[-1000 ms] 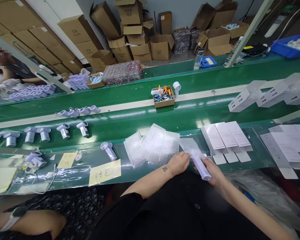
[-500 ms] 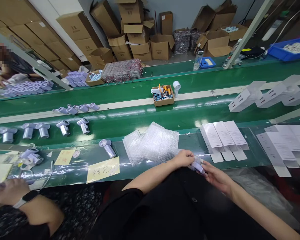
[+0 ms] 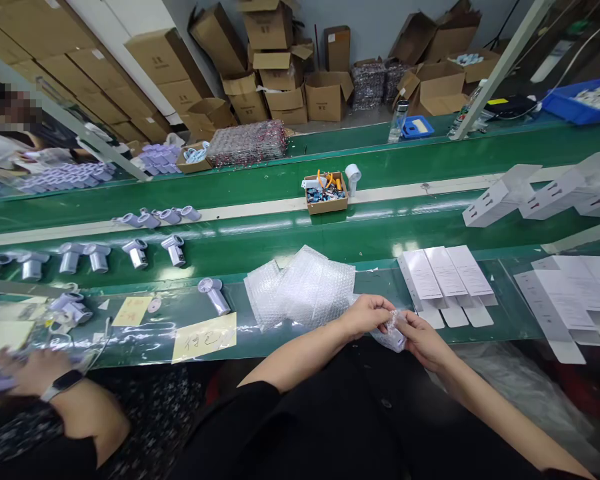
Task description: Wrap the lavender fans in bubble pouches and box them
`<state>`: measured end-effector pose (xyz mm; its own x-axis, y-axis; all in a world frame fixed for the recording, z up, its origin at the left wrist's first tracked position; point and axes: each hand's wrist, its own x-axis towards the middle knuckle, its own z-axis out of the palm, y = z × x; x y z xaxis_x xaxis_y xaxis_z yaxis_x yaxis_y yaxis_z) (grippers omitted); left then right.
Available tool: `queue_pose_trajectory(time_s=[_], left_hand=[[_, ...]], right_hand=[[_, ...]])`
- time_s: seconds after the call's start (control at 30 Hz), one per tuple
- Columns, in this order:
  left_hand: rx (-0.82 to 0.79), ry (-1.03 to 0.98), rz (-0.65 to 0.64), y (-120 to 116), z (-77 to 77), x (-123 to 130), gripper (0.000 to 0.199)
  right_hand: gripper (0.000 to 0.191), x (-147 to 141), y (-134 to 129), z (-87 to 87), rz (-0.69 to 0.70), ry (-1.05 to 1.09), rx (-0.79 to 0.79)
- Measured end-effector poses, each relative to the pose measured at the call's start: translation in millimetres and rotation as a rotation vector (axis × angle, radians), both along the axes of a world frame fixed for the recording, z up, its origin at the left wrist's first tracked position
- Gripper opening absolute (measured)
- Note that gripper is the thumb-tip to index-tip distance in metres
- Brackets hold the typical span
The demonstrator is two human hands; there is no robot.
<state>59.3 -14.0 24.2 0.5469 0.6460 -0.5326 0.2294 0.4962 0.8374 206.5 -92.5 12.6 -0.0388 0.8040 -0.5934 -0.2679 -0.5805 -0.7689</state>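
Note:
Both hands pinch the top of a clear bubble-wrap bag point(image 3: 391, 339) with a pale purple thing inside, held at the bench's front edge before my black shirt. My left hand point(image 3: 369, 315) grips its left side and my right hand point(image 3: 421, 339) its right side, fingertips almost touching. Left of them, a loose pile of flat bubble bags point(image 3: 313, 287) lies on the bench. A purple handheld fan point(image 3: 214, 296) rests farther left, behind a yellow handwritten paper point(image 3: 204, 337). White open boxes point(image 3: 445, 283) lie side by side to the right.
More white boxes point(image 3: 570, 300) lie at far right. Several fans point(image 3: 135, 253) stand on the green conveyor point(image 3: 260, 230). A small carton of parts point(image 3: 327, 205) sits beyond the bags. At lower left, a co-worker's hands point(image 3: 35, 373) hold something purple.
The bag between my hands now shows its bubble wrap around the purple thing, and its top is gathered at my fingertips. My hands have come closer together. The co-worker's hands shifted right.

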Motion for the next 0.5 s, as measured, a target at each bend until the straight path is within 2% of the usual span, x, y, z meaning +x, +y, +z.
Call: queue_pose_trajectory(time_s=[0.07, 0.13, 0.17, 0.23, 0.27, 0.3, 0.37, 0.5], left_hand=[[0.048, 0.013, 0.027, 5, 0.9, -8, 0.022], [0.24, 0.047, 0.012, 9, 3.6, -22, 0.035], [0.369, 0.06, -0.054, 10, 5.3, -29, 0.049], [0.604, 0.09, -0.284, 9, 8.3, -38, 0.086], [0.683, 0.116, -0.401, 6, 9.0, -39, 0.099], [0.733, 0.154, -0.489, 2, 8.9, -39, 0.104], [0.796, 0.25, -0.557, -8, 6.3, -34, 0.094], [0.838, 0.484, -0.483, -21, -5.2, -28, 0.069]], right_hand=[[0.033, -4, 3, -4.9, -0.029, -0.056, 0.053], [0.027, -4, 7, -5.5, -0.01, -0.108, 0.124], [0.024, -4, 9, -4.2, 0.031, -0.103, 0.143], [0.022, -5, 14, 0.6, 0.129, -0.053, 0.146], [0.024, -6, 17, 3.4, 0.172, -0.028, 0.142], [0.028, -7, 20, 6.3, 0.209, -0.01, 0.141], [0.033, -4, 26, 12.4, 0.261, -0.016, 0.158], [0.026, 29, 46, 21.8, 0.375, -0.164, 0.199]])
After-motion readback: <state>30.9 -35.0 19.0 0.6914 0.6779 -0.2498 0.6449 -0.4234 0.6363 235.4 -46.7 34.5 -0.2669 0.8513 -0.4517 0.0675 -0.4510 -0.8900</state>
